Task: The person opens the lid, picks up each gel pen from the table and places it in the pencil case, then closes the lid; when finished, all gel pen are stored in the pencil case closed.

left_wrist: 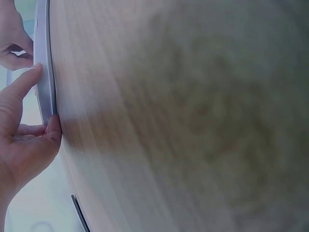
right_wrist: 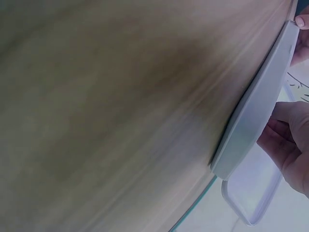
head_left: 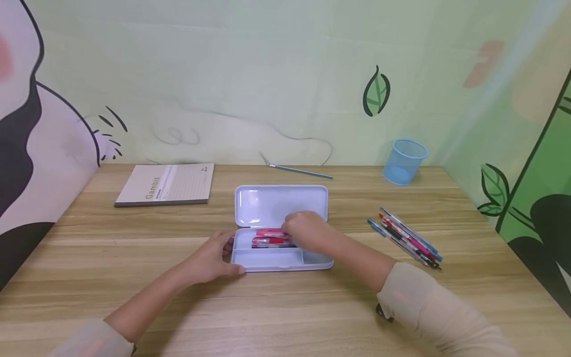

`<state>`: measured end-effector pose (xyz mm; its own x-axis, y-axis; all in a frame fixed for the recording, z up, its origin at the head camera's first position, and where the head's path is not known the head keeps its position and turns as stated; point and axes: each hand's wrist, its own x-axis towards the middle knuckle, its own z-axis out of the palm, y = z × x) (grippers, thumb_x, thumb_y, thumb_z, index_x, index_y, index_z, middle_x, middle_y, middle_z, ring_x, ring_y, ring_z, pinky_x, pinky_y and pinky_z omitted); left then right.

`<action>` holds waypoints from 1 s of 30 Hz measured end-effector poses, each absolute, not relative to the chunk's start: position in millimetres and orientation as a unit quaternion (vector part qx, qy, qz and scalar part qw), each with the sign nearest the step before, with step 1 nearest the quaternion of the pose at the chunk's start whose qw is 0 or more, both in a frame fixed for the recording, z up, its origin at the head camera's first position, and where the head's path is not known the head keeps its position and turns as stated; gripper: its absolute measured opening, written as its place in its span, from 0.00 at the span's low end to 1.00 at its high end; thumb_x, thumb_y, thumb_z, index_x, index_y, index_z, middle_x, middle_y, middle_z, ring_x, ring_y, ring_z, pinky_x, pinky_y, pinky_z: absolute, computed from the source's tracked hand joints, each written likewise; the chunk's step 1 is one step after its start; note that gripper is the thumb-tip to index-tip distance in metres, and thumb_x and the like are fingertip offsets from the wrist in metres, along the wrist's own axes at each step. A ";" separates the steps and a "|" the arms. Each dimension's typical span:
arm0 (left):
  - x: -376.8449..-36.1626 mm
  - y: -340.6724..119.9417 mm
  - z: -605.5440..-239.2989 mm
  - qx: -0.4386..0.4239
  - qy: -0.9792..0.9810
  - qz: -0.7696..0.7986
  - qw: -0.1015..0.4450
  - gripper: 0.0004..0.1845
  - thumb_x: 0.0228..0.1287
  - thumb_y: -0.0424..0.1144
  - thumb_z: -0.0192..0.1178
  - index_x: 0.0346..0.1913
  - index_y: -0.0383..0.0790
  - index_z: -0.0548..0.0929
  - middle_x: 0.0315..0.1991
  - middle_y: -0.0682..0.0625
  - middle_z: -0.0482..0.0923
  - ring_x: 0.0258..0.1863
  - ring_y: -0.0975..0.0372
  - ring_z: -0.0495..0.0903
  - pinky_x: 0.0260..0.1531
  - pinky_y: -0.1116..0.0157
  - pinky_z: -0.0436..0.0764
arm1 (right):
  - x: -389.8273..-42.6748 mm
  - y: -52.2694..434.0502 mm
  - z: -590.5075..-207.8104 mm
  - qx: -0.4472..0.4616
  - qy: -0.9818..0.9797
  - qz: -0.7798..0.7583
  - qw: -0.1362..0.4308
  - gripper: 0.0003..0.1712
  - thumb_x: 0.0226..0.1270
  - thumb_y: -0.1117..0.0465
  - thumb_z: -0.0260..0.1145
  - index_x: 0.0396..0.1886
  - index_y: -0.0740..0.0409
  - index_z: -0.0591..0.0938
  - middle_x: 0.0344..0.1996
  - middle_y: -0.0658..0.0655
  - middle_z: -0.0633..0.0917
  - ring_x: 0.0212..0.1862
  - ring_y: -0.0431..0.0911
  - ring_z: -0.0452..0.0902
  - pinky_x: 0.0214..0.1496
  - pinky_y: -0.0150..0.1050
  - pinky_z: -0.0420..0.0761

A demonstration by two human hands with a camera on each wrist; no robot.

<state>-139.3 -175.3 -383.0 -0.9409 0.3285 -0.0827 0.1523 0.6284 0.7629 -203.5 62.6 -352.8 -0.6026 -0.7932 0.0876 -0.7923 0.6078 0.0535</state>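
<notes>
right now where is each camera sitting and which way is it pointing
Head: worn on the head, looks forward and down at the table and the open pencil case; both forearms, left hand and right hand show.
Left wrist: low along the tabletop, looks at the case's edge; left-hand fingers touch it.
Right wrist: low along the tabletop, looks at the case's wall from the other side; right-hand fingers show.
Shared: all three see the case.

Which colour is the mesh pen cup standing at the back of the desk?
The mesh pen cup is light blue; the head view shows it best.
</notes>
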 end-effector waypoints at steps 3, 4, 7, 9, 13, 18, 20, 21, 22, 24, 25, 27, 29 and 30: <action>-139.5 -175.3 -383.4 0.135 0.896 0.410 0.107 0.43 0.46 0.37 0.72 0.63 0.25 0.62 0.48 0.40 0.66 0.47 0.52 0.70 0.50 0.55 0.73 | -203.6 62.0 -353.5 0.448 -0.893 -0.014 0.049 0.04 0.57 0.64 0.67 0.31 0.57 0.87 0.22 0.50 0.80 0.25 0.40 0.73 0.33 0.30 0.77; -139.5 -175.3 -383.5 0.135 0.896 0.409 0.106 0.43 0.46 0.37 0.72 0.63 0.25 0.62 0.48 0.40 0.66 0.47 0.52 0.70 0.50 0.55 0.73 | -203.9 61.9 -354.2 0.449 -0.892 -0.018 0.050 0.04 0.57 0.64 0.67 0.31 0.58 0.87 0.22 0.50 0.80 0.24 0.40 0.73 0.32 0.30 0.76; -140.1 -175.3 -383.9 0.135 0.897 0.407 0.106 0.43 0.46 0.37 0.72 0.63 0.24 0.62 0.47 0.40 0.66 0.47 0.52 0.70 0.50 0.55 0.73 | -204.6 61.4 -355.8 0.455 -0.888 -0.032 0.053 0.04 0.57 0.64 0.67 0.31 0.58 0.87 0.21 0.50 0.80 0.24 0.40 0.73 0.32 0.30 0.77; -140.4 -175.3 -383.9 0.134 0.898 0.405 0.107 0.44 0.46 0.37 0.72 0.63 0.24 0.62 0.48 0.40 0.66 0.47 0.52 0.70 0.50 0.55 0.73 | -204.9 61.4 -356.6 0.456 -0.888 -0.042 0.053 0.05 0.57 0.63 0.67 0.32 0.57 0.87 0.22 0.51 0.80 0.25 0.41 0.74 0.32 0.30 0.77; -141.0 -175.2 -384.2 0.133 0.899 0.403 0.106 0.44 0.45 0.37 0.72 0.63 0.23 0.61 0.48 0.40 0.66 0.47 0.52 0.70 0.50 0.55 0.73 | -204.8 61.5 -357.5 0.456 -0.886 -0.052 0.057 0.05 0.56 0.64 0.67 0.31 0.57 0.87 0.21 0.50 0.80 0.24 0.41 0.74 0.31 0.30 0.77; -141.6 -175.6 -384.9 0.132 0.900 0.401 0.106 0.45 0.45 0.38 0.73 0.63 0.23 0.61 0.48 0.40 0.66 0.47 0.52 0.70 0.50 0.56 0.73 | -204.1 60.5 -356.9 0.456 -0.885 -0.062 0.065 0.04 0.56 0.64 0.67 0.31 0.57 0.87 0.21 0.51 0.80 0.25 0.41 0.75 0.32 0.31 0.78; -141.7 -175.7 -385.2 0.132 0.901 0.400 0.106 0.45 0.45 0.38 0.73 0.63 0.23 0.61 0.48 0.40 0.66 0.47 0.52 0.70 0.50 0.56 0.73 | -203.6 60.1 -356.4 0.454 -0.886 -0.065 0.064 0.04 0.56 0.64 0.67 0.31 0.57 0.87 0.22 0.51 0.82 0.26 0.42 0.76 0.33 0.31 0.78; -141.7 -175.7 -385.2 0.132 0.901 0.400 0.106 0.45 0.45 0.38 0.73 0.63 0.23 0.61 0.48 0.40 0.66 0.47 0.52 0.70 0.50 0.56 0.73 | -203.4 59.9 -356.2 0.452 -0.887 -0.066 0.063 0.04 0.57 0.64 0.67 0.31 0.57 0.87 0.23 0.51 0.82 0.26 0.42 0.76 0.34 0.31 0.79; -141.7 -175.8 -385.3 0.132 0.901 0.400 0.106 0.45 0.45 0.38 0.73 0.63 0.23 0.61 0.48 0.40 0.66 0.47 0.52 0.70 0.50 0.56 0.73 | -203.3 59.7 -356.0 0.451 -0.888 -0.066 0.062 0.05 0.57 0.63 0.67 0.31 0.57 0.87 0.23 0.51 0.82 0.26 0.42 0.76 0.34 0.31 0.79; -141.6 -175.9 -385.3 0.132 0.900 0.401 0.107 0.44 0.45 0.38 0.73 0.63 0.24 0.61 0.48 0.40 0.66 0.47 0.52 0.70 0.50 0.56 0.73 | -202.9 59.4 -355.5 0.451 -0.888 -0.066 0.062 0.04 0.57 0.64 0.67 0.31 0.57 0.87 0.23 0.52 0.83 0.26 0.42 0.77 0.34 0.31 0.79; -141.5 -175.9 -385.2 0.132 0.900 0.402 0.107 0.44 0.45 0.38 0.73 0.63 0.24 0.61 0.48 0.40 0.66 0.47 0.52 0.70 0.50 0.56 0.73 | -202.8 59.3 -355.6 0.451 -0.888 -0.066 0.062 0.04 0.57 0.63 0.67 0.31 0.57 0.87 0.23 0.52 0.83 0.26 0.42 0.77 0.34 0.31 0.79; -141.2 -176.0 -384.9 0.131 0.900 0.402 0.109 0.44 0.45 0.38 0.73 0.64 0.25 0.62 0.48 0.40 0.66 0.47 0.52 0.70 0.50 0.56 0.73 | -202.8 59.1 -356.0 0.451 -0.888 -0.067 0.062 0.05 0.57 0.63 0.67 0.32 0.57 0.87 0.24 0.52 0.83 0.26 0.42 0.77 0.35 0.31 0.79; -141.0 -176.1 -384.6 0.129 0.899 0.403 0.111 0.44 0.46 0.39 0.73 0.64 0.25 0.62 0.48 0.41 0.66 0.47 0.52 0.70 0.50 0.56 0.73 | -203.0 58.9 -356.8 0.450 -0.888 -0.065 0.064 0.05 0.56 0.63 0.68 0.32 0.57 0.87 0.24 0.52 0.83 0.26 0.42 0.77 0.35 0.31 0.79; -140.9 -176.1 -384.3 0.128 0.899 0.403 0.111 0.44 0.46 0.39 0.73 0.64 0.26 0.62 0.48 0.41 0.66 0.47 0.52 0.70 0.50 0.56 0.73 | -203.0 58.8 -357.2 0.449 -0.889 -0.064 0.064 0.05 0.56 0.63 0.68 0.32 0.57 0.87 0.24 0.51 0.83 0.26 0.41 0.77 0.35 0.31 0.79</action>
